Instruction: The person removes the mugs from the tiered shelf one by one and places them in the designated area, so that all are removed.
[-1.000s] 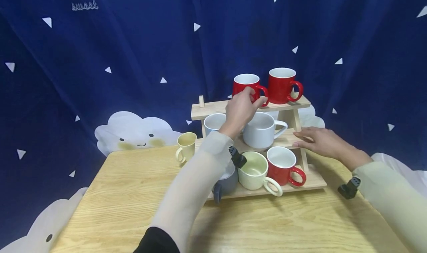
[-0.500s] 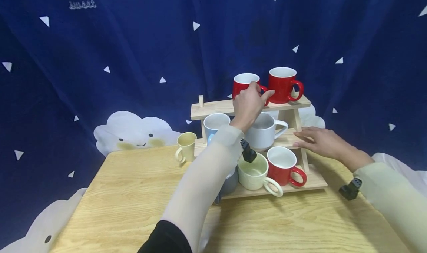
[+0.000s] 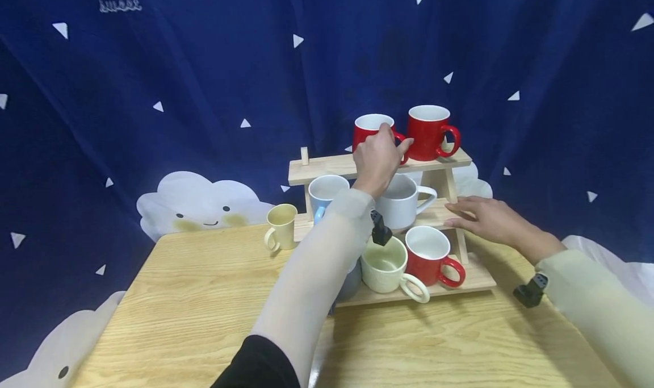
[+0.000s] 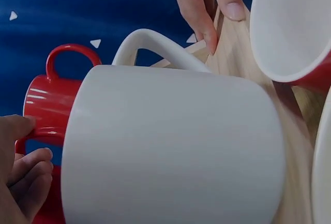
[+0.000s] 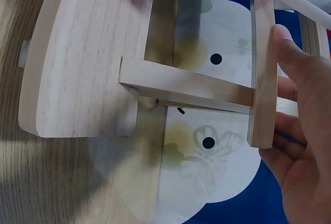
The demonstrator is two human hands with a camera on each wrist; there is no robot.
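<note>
A three-tier wooden shelf (image 3: 324, 168) holds several mugs. My left hand (image 3: 377, 159) is at the left red mug (image 3: 364, 131) on the top tier, partly hiding it and its handle. In the left wrist view, the thumb is apart from the bent fingers (image 4: 35, 175). The thumb's tip overlaps the right red mug (image 4: 54, 100); contact is unclear. At the shelf's right side, my right hand (image 3: 485, 220) holds the end of the middle board (image 5: 264, 69), thumb and fingers around it. A white mug (image 3: 397, 203) stands under my left wrist.
A light-blue mug (image 3: 327, 189) stands on the middle tier. The bottom tier bears a dark grey mug (image 3: 349, 284), a pale green mug (image 3: 383, 271) and a red mug (image 3: 428, 257). A yellow cup (image 3: 282, 223) stands beside the shelf on the wooden table (image 3: 204, 297).
My left hand has shifted right and slightly up at the left red mug, its thumb reaching toward the right one. The mugs keep their places; the right hand stays at the shelf.
</note>
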